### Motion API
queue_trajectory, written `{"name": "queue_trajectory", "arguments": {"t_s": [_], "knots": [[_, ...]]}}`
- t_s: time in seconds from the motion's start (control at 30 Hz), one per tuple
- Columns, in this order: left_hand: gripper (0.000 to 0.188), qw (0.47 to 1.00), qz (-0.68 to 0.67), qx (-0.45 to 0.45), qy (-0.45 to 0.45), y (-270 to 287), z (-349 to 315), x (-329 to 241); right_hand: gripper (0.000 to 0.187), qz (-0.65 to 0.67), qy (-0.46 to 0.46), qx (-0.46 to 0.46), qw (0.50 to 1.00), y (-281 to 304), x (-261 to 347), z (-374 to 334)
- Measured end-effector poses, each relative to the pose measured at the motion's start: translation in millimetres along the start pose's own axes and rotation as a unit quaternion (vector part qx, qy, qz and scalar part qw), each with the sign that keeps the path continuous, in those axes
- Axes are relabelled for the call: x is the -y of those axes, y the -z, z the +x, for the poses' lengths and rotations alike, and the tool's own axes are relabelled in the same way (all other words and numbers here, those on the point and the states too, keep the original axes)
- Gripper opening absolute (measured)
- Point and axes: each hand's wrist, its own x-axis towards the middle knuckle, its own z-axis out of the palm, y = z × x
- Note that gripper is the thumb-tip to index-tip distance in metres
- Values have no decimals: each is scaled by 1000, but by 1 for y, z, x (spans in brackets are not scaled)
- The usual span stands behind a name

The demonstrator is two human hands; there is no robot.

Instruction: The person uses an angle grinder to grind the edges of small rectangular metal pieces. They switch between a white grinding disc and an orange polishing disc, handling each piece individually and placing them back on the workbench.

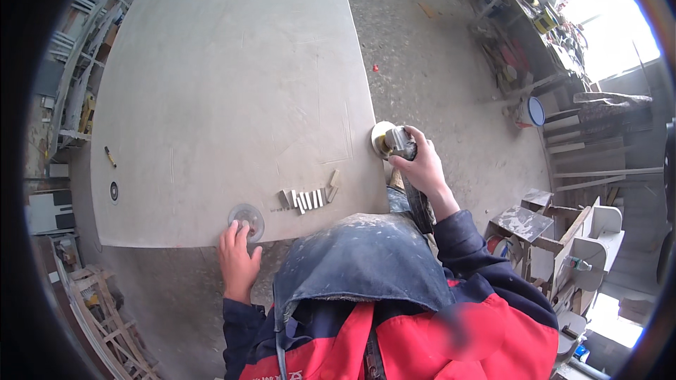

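Note:
My right hand grips an angle grinder by its head, just beyond the right edge of a large pale tabletop. The grinder's light round disc points toward that edge; whether it touches cannot be made out. At the near edge, my left hand has its fingers apart, their tips resting on a translucent round disc that lies flat on the table. To the right of this disc, several small rectangular blocks stand in a curved row.
A small black ring-shaped disc and a marker lie at the table's left. A white bucket stands on the floor at right, below a cluttered workbench. Wooden pieces are stacked at lower right. A wooden rack is lower left.

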Motion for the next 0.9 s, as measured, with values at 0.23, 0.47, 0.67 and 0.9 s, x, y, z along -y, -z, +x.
{"name": "queue_trajectory", "arguments": {"t_s": [0.23,0.47,0.67,0.9], "knots": [[57,998,-36,27,39,14,3,2,81,-41,-21,43,998,3,29,-2],[54,999,-37,22,19,17,23,-10,74,47,29,25,998,-5,0,-13],[70,1000,3,17,14,11,14,-12,78,97,-13,68,993,2,-22,-2],[76,999,-29,18,31,10,12,-16,48,437,-119,154,878,54,9,-11]]}}
